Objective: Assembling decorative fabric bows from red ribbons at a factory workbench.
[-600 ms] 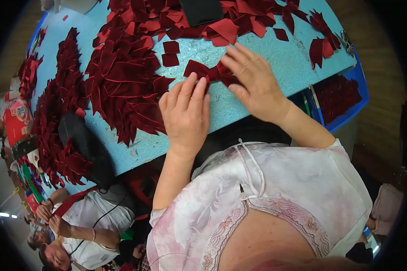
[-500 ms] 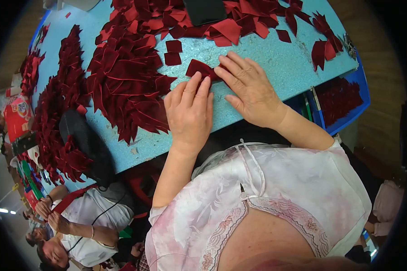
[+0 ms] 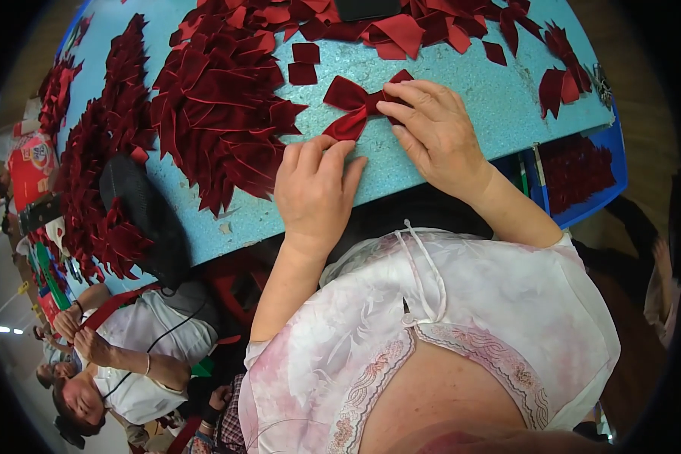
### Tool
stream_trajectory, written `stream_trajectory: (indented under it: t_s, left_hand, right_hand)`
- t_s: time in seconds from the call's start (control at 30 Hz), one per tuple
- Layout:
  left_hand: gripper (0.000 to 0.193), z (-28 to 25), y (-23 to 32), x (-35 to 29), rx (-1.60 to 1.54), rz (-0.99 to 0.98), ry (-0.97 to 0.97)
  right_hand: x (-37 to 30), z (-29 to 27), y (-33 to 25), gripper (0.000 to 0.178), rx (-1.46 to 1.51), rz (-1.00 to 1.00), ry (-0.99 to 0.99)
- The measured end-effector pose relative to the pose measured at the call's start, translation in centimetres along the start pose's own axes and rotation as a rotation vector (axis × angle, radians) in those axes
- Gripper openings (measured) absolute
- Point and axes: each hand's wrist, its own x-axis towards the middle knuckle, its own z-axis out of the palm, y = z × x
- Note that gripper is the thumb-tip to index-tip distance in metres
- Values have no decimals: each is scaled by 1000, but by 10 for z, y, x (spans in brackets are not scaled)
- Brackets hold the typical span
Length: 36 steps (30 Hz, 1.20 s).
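Observation:
A dark red velvet bow point(image 3: 346, 95) lies on the light blue table, its loop and tail spread to the left. My right hand point(image 3: 443, 140) grips its right side, fingertips over the fabric near the knot and covering part of it. My left hand point(image 3: 310, 193) is just below the lower left tail, fingertips at its edge and thumb held apart. Left of the bow is a big heap of red velvet bows point(image 3: 219, 113). Two small dark red squares point(image 3: 304, 63) lie just above it.
Loose red fabric pieces point(image 3: 431, 26) and a dark flat device point(image 3: 367, 7) lie at the far side. A blue bin point(image 3: 579, 178) holding red pieces is at right. A black cap-like object point(image 3: 144, 219) lies on the left. Another person point(image 3: 147, 340) handles a red ribbon at lower left.
The bow now lies more open, with its left loop and lower tail showing. My right hand has shifted slightly right, and my left hand has drawn down a little from the bow.

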Motion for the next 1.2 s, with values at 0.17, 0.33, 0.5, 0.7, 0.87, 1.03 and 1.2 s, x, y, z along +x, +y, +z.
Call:
stream_trajectory:
  t_s: [0.17, 0.33, 0.5, 0.7, 0.87, 1.03, 1.2]
  left_hand:
    - [20, 8, -3, 0, 60, 52, -7]
    - [18, 13, -8, 1, 132, 92, -11]
    - [17, 11, -7, 3, 127, 109, -26]
    - [14, 1, -4, 7, 48, 92, -112]
    - [12, -3, -5, 5, -7, 40, -29]
    - [10, -6, -5, 2, -32, 18, 97]
    - [12, -12, -6, 2, -60, -12, 115]
  right_hand:
    - [2, 6, -2, 39, 7, 11, -3]
    - [1, 6, -2, 40, 4, 14, -11]
    - [0, 7, -2, 42, -14, 13, -25]
    - [0, 5, 1, 44, -70, -31, -80]
    - [6, -5, 7, 50, 63, 6, -99]
    - [11, -1, 1, 60, -56, -83, -115]
    - [4, 7, -1, 66, -104, -118, -325]
